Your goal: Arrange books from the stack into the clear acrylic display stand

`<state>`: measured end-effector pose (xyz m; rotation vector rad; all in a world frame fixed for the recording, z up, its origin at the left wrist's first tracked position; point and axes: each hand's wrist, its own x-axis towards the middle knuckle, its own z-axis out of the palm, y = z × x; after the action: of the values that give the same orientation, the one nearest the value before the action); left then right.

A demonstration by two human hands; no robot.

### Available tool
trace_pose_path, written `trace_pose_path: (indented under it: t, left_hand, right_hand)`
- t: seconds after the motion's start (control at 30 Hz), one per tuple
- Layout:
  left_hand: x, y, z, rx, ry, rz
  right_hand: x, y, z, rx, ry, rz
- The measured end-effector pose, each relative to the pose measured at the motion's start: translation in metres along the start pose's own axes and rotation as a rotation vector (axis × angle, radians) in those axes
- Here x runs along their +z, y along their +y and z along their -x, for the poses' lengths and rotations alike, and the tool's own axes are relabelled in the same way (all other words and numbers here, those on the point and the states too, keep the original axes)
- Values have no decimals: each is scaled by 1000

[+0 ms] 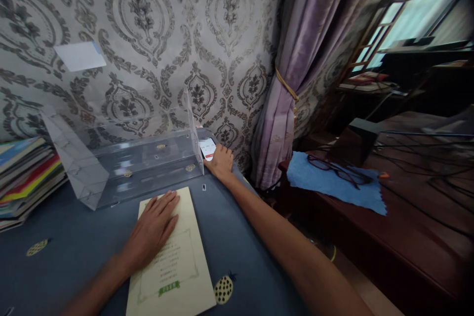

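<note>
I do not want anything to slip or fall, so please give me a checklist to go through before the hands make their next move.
1. Left hand lies flat on the cream booklet, palm down: ok.
2. Booklet lies flat on the blue tablecloth: ok.
3. Right hand touches the phone beside the clear box: ok.
4. Right hand has a firm grip on the phone: cannot tell.
5. Phone screen is lit: ok.
6. Book stack stands apart from both hands: ok.
</note>
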<state>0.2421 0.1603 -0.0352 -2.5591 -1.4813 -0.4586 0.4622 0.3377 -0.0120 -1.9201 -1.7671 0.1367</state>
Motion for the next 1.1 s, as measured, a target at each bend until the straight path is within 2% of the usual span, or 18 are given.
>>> trace_pose_path:
  t: [0.23,0.47,0.63,0.77,0.83,0.93,1.1]
  left_hand:
    - [-2,0,0,-5,-13,11]
    - [-1,1,1,-63,-19,-29]
    - [-1,2,1,-116,-9,-39]
    - [-7,2,0,-123,-49,7]
    - [-10,1,0,-116,-68,32]
    - [-12,1,-1,-118,-79,57]
    - [-13,-1,-1,-120,-63,107]
  right_hand:
    - [6,4,-1,-17,18,5]
    - [2,12,11,-50,-40,-101]
    - [-5,24,29,-100,3,-219]
    - [-15,30,59,-96,30,-328]
    - [-20,27,80,-207,-27,-426]
    - [-27,15,112,-449,-152,-545]
    - [-28,-13,141,-774,-289,-485]
